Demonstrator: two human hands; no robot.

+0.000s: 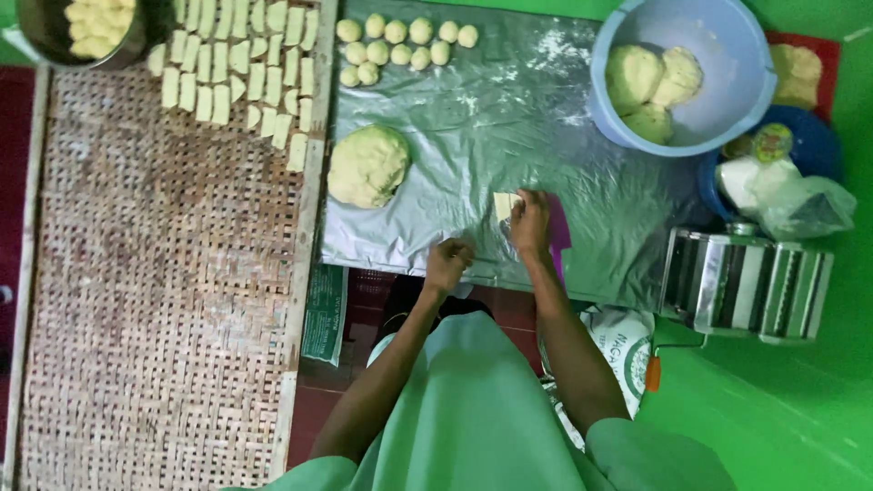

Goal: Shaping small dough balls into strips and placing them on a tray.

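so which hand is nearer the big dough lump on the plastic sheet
Left. The left hand sits below and just right of the dough lump; the right hand is farther right, at a small flat dough piece.

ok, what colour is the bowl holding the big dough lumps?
Light blue. The bowl shows best in the head view, top right, with dough lumps inside.

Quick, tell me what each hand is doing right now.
Left hand: curled shut on the plastic sheet; whether it holds anything cannot be told.
Right hand: fingers closed on a small flat dough piece.
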